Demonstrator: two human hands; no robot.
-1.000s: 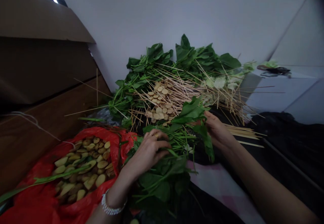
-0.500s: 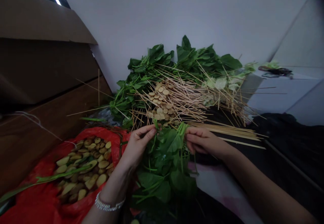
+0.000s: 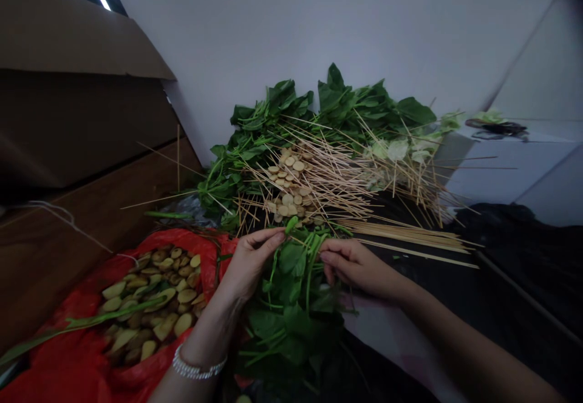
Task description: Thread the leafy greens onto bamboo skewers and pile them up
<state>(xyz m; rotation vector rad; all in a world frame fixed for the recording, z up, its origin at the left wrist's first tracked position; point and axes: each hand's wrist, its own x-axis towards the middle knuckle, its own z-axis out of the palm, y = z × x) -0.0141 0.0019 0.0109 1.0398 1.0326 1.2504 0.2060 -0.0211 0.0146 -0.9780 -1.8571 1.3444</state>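
Note:
A bunch of green leafy stems (image 3: 291, 306) lies under my hands. My left hand (image 3: 250, 263) pinches a thin stem near its tip (image 3: 290, 225) between thumb and fingers, and a beaded bracelet (image 3: 199, 366) circles that wrist. My right hand (image 3: 350, 266) closes on stems at the top of the bunch. Behind my hands is a heap of thin wooden skewers (image 3: 319, 178) over more leafy greens (image 3: 359, 105). Pale tan round slices (image 3: 286, 193) lie on the heap. A bundle of longer skewers (image 3: 410, 236) extends to the right.
A red plastic bag (image 3: 54, 348) at lower left holds many tan sliced pieces (image 3: 150, 309). Brown cardboard (image 3: 77, 33) rises at left, and a white wall (image 3: 319, 20) stands behind. Black cloth (image 3: 514, 269) lies right; a pink checked cloth (image 3: 378, 324) lies under the greens.
My hands have moved together from their separate places on the leaves to the top of the bunch. My left hand now pinches a stem tip, and my right hand has shifted down and left.

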